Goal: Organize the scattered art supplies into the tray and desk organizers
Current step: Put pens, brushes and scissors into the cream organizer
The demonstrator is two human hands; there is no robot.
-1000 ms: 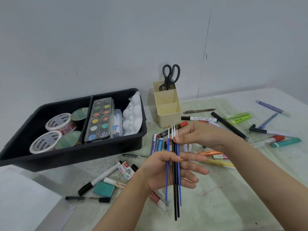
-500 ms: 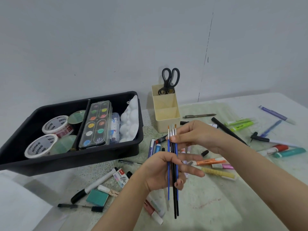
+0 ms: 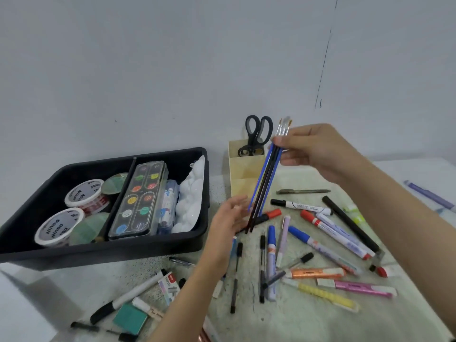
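My right hand (image 3: pixel 318 150) pinches a bundle of thin blue and black paintbrushes (image 3: pixel 264 186) near their bristle ends, holding them up in front of the cream desk organizer (image 3: pixel 243 175). The handles slant down to the left. My left hand (image 3: pixel 228 222) hovers just left of the handle ends with its fingers relaxed and holds nothing. Black scissors (image 3: pixel 257 134) stand in the organizer's rear compartment. The black tray (image 3: pixel 158 245) on the left holds tape rolls (image 3: pixel 86 196), a watercolour set (image 3: pixel 139 198) and a white palette (image 3: pixel 191 198).
Many markers, pens and highlighters (image 3: pixel 318 245) lie scattered across the mat on the right. A black-and-white marker (image 3: pixel 128 296), a teal eraser (image 3: pixel 130 318) and a staples box (image 3: pixel 169 285) lie by the front edge. A wall stands right behind.
My right hand has lifted the brush bundle up and away toward the organizer. My left hand has let go of the brushes and opened.
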